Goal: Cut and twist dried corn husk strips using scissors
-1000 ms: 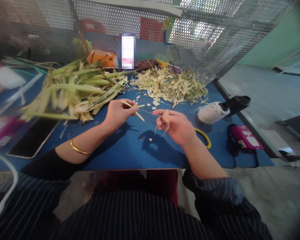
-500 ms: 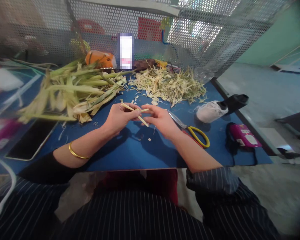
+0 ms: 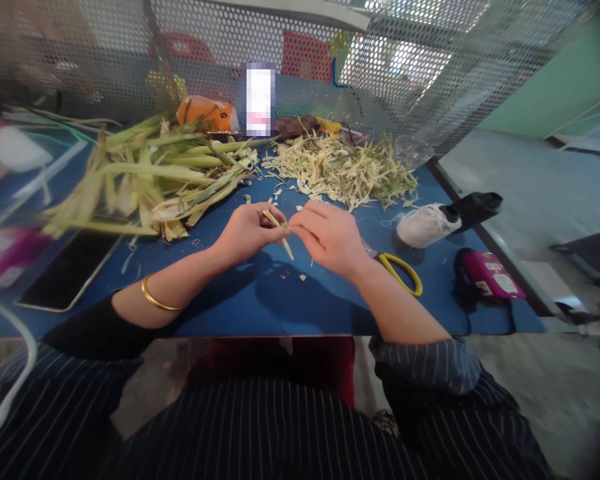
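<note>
Between thumb and fingertips, my left hand (image 3: 253, 230) pinches a thin, pale corn husk strip (image 3: 287, 249) that slants down to the right. My right hand (image 3: 333, 237) is closed with its fingertips against the left thumb, at the short crosswise piece of strip; its fingers mostly hide what they grip. Behind my hands lie a heap of shredded husk strips (image 3: 337, 170) and, to the left, a pile of long greenish husks (image 3: 155, 170). Scissors with a yellow handle (image 3: 403, 272) lie partly under my right wrist.
A cone of white thread (image 3: 425, 225) lies on its side at the right, near a magenta box (image 3: 493, 275) with a black strap. A dark flat tablet-like thing (image 3: 70, 270) rests at the left. An orange packet (image 3: 207, 113) stands before the perforated metal screen (image 3: 220, 33).
My right hand has gone from loosely spread fingers to a closed pinch beside the left thumb. The crosswise strip end that showed between the hands is now mostly covered.
</note>
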Available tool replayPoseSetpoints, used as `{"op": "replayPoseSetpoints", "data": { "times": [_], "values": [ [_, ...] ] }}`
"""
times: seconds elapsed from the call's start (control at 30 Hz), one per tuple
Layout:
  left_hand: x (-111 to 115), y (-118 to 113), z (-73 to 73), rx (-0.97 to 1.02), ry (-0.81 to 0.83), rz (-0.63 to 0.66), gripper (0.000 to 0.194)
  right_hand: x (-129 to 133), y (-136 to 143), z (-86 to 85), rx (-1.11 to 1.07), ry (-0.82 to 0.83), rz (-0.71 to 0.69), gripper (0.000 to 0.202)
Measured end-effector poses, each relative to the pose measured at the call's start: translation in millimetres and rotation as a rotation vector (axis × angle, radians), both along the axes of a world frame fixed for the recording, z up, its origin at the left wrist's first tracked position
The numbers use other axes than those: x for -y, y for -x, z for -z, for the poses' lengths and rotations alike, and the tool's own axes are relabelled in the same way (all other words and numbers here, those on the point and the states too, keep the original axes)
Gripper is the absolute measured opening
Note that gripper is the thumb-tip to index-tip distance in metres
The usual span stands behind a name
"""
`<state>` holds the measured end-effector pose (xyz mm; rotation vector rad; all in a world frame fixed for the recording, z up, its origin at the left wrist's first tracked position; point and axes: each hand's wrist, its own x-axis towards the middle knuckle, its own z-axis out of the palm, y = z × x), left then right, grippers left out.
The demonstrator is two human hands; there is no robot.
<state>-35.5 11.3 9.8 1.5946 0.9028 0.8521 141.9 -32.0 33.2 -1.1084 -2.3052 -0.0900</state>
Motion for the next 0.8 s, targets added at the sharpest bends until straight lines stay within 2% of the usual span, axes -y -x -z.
{"op": "replayPoseSetpoints", "data": {
  "times": [0.1, 0.2, 0.3, 0.4, 0.5, 0.6, 0.7, 0.8],
  "values": [
    [2.7, 0.7, -6.1, 0.009, 0.059, 0.129, 0.016, -17.1, -3.2, -2.4, -0.228, 0.148, -0.077, 0.019],
    [4.5, 1.7, -10.7, 0.026, 0.039, 0.205, 0.018, -29.7, -6.6, 8.1, -0.448, 0.392, -0.047, 0.015],
    [4.5, 2.6, -12.2, 0.105, 0.001, 0.198, 0.024, -31.9, -7.8, 25.5, -0.633, 0.621, 0.004, 0.015],
    [2.7, 2.2, -10.7, 0.12, -0.036, 0.123, 0.024, -21.6, -7.0, 39.5, -0.69, 0.702, 0.051, 0.019],
    [-0.7, 1.7, -6.1, 0.107, -0.072, -0.028, 0.021, -2.5, -5.0, 42.9, -0.572, 0.572, 0.109, 0.022],
    [-3.8, 2.3, -0.5, 0.044, -0.127, -0.119, 0.02, 15.2, -1.5, 34.6, -0.293, 0.252, 0.114, 0.022],
    [-3.7, 3.2, 1.8, -0.064, -0.146, -0.093, 0.019, 19.2, 2.4, 19.0, -0.031, 0.032, 0.082, 0.025],
    [-0.1, 3.3, -1.6, -0.088, -0.087, 0.006, 0.021, 5.4, 2.2, 5.3, -0.032, 0.027, 0.011, 0.024]
  ]
}}
